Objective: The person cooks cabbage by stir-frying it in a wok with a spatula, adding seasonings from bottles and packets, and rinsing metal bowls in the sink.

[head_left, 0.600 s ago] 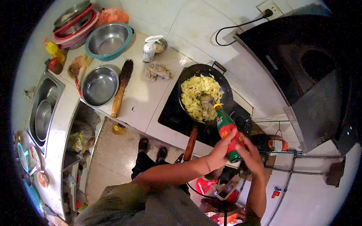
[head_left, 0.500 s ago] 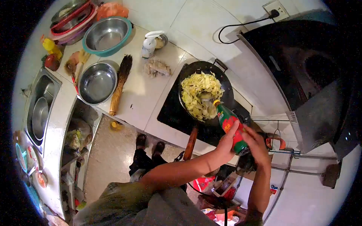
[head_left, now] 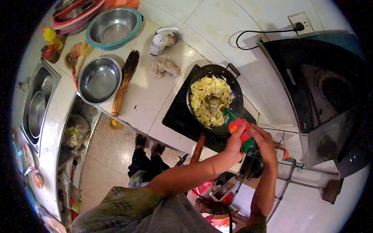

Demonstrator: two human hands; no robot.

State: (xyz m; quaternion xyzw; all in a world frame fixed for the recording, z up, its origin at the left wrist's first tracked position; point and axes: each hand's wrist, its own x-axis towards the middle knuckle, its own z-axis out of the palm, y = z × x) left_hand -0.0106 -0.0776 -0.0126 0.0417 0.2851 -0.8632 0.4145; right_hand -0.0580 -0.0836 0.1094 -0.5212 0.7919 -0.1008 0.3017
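My left hand (head_left: 235,140) wraps around a green bottle with a red label (head_left: 235,123), near the label's lower half. Close to the bottle's base, my right hand (head_left: 265,143) grips it from the other side. The bottle is tilted, its yellow-ringed mouth over the wok (head_left: 237,91). In the wok, pale yellow chopped cabbage (head_left: 206,87) lies in a ring around a hollow that looks wet. Whether liquid is flowing from the bottle I cannot make out. The wok's wooden handle (head_left: 198,148) points toward my body.
The wok sits on a black cooktop (head_left: 176,118). Leftward on the counter are a straw brush (head_left: 126,83), a steel bowl (head_left: 100,80), a teal-rimmed basin (head_left: 113,28), a crumpled rag (head_left: 164,66) and a white spray bottle (head_left: 158,43). A range hood (head_left: 326,85) juts out at right.
The camera view has shifted slightly. Both hands still hold the tilted bottle over the wok, and my right hand's fingers lie a little closer to the left hand.
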